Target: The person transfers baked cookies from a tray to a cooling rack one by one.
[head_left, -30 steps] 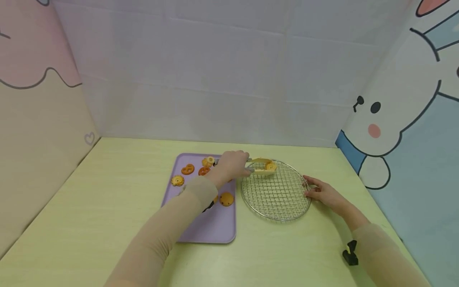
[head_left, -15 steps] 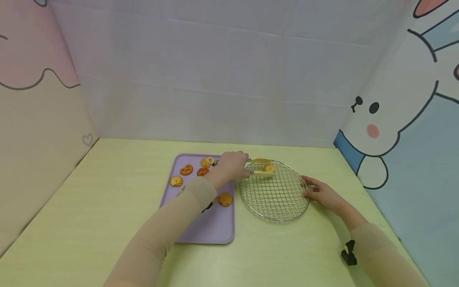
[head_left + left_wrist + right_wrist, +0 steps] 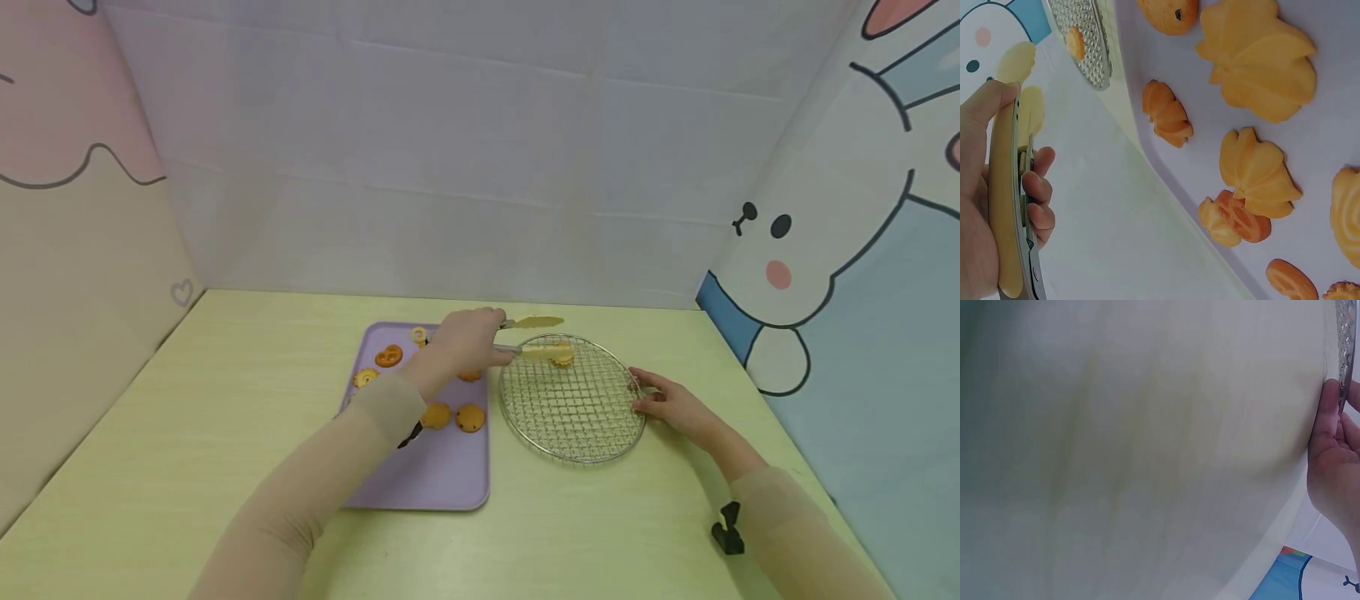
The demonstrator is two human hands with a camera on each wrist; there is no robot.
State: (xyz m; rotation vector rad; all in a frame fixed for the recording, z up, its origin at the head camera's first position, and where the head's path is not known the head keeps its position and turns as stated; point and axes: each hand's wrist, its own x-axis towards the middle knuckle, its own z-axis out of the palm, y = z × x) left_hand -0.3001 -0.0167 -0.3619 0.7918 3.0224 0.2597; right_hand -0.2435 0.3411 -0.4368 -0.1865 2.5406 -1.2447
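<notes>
My left hand [image 3: 468,337] grips a pair of tongs [image 3: 1005,200] with pale yellow tips, above the far right part of the purple tray. The tongs' arms are spread apart with nothing between them. A small yellow cookie [image 3: 561,362] lies on the round wire rack [image 3: 577,417], partly hidden by the lower tip in the head view. At the rack's right rim, my right hand [image 3: 678,408] pinches the edge between thumb and fingers. In the right wrist view, only a sliver of the rack [image 3: 1346,356] shows beside that hand.
The purple tray [image 3: 427,483] stands directly left of the rack. Several cookies lie on it, including a pretzel [image 3: 388,356] and a round cookie [image 3: 470,418]; my left arm covers some. A white wall [image 3: 450,208] rises behind the table.
The tongs have opened and let go of the cookie, which stays on the rack. My left hand has drawn back left and slightly up. The right hand keeps its hold on the rim.
</notes>
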